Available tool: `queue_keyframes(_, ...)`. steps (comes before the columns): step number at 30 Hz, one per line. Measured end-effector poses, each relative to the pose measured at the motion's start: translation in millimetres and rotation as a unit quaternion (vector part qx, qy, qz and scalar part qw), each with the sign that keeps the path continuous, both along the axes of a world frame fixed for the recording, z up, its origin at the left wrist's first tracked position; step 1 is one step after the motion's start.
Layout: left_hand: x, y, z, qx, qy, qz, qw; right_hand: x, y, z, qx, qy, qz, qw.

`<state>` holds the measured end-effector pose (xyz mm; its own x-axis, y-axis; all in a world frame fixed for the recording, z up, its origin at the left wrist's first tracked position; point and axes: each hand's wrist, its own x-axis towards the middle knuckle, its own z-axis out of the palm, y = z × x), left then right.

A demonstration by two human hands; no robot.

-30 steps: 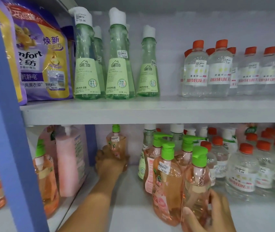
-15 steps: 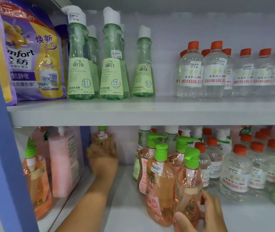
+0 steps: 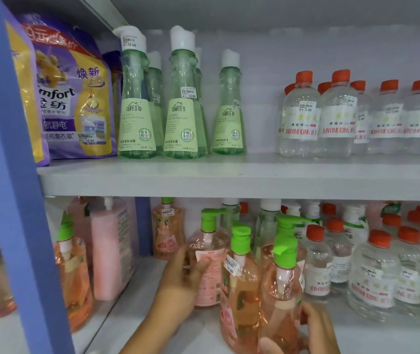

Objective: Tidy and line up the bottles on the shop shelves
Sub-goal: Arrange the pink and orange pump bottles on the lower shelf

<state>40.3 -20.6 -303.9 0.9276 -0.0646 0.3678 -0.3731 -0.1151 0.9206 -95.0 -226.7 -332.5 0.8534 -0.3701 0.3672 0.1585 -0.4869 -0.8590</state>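
Note:
On the lower shelf (image 3: 132,320) stand several peach pump bottles with green pumps. My left hand (image 3: 182,282) grips the rear-left pump bottle (image 3: 208,251), thumb across its pink label. My right hand (image 3: 308,330) holds the front pump bottle (image 3: 280,297) near its base, at the frame's lower edge. Between them stands another pump bottle (image 3: 239,284) with a 19.00 tag. A small peach bottle (image 3: 167,231) stands alone at the back left, free of either hand.
Clear orange-capped bottles (image 3: 372,274) crowd the lower right. On the upper shelf (image 3: 229,180) stand green white-capped bottles (image 3: 182,106), more orange-capped bottles (image 3: 303,116) and purple softener bags (image 3: 71,98). A blue upright (image 3: 12,175) divides the left bay with pink bottles (image 3: 109,251).
My left hand let go of the small peach bottle at the back left and moved right onto the rear pump bottle. My right hand stays on the front bottle.

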Motion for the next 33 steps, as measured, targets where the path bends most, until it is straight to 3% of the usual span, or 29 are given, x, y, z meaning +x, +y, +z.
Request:
queue_keyframes(2,8.5,26.9,0.3,0.006,-0.026,0.064,0.998,3.3,15.9,9.3,0.037,-0.011,-0.009,0.999)
queue_keyframes(4,22.8,45.8,4.8,0.029,-0.037,0.125,0.991,2.1,34.2,7.4,-0.004,-0.001,0.014,1.000)
queue_keyframes(5,28.2,50.2,7.9,0.022,-0.038,0.140,0.989,2.7,43.0,4.5,-0.039,0.026,0.039,0.998)
queue_keyframes(7,33.3,52.5,11.0,0.012,-0.041,0.150,0.988,7.2,59.2,4.7,-0.013,0.068,0.096,0.993)
queue_keyframes(9,32.9,52.8,5.4,0.014,-0.044,0.151,0.987,20.3,71.4,8.5,-0.005,0.048,0.134,0.990)
queue_keyframes(12,30.1,57.3,-12.4,0.014,-0.030,0.197,0.980,41.2,85.3,11.0,-0.003,0.027,0.107,0.994)
queue_keyframes(15,23.5,65.6,-24.0,0.024,-0.150,0.286,0.946,57.4,95.5,15.2,-0.039,0.073,0.058,0.995)
queue_keyframes(18,8.8,56.0,-24.9,0.037,-0.107,0.157,0.981,68.2,101.9,13.5,-0.065,0.091,0.049,0.993)
queue_keyframes(21,9.5,46.3,-35.8,0.113,-0.072,0.075,0.988,72.2,98.1,4.9,-0.034,0.074,0.015,0.997)
queue_keyframes(28,36.8,29.5,-6.6,0.274,-0.039,0.104,0.955,69.3,84.9,0.3,-0.015,0.057,-0.048,0.997)
queue_keyframes(33,27.8,18.9,-7.3,0.258,-0.011,0.114,0.959,68.4,84.1,0.4,-0.024,0.047,-0.040,0.998)
